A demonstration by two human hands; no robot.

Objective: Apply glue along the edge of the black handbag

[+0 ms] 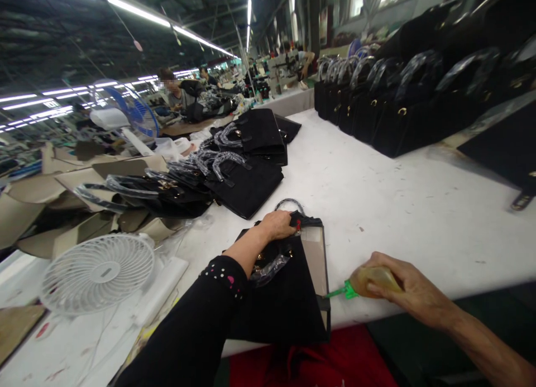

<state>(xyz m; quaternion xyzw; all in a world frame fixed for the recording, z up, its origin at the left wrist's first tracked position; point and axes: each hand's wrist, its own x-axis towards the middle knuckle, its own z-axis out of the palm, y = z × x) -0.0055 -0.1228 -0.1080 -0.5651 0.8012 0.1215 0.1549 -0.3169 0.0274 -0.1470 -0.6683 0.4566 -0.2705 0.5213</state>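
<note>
A black handbag [288, 303] lies flat at the near edge of the white table [377, 191], with a cardboard insert [315, 258] showing along its right side. My left hand [277, 225] is closed on the bag's top edge by its wrapped handle. To the right, my right hand [402, 289] is wrapped round a small yellowish squeeze bottle [372, 280]. The bottle's green nozzle [337, 291] points left at the bag's right edge.
Flat black bags with plastic-wrapped handles [243, 175] are piled at the table's left. A row of upright black bags [389, 108] lines the far right. A white fan [98, 272] and cardboard sheets [62, 186] are at left. Other people sit at machines in the background.
</note>
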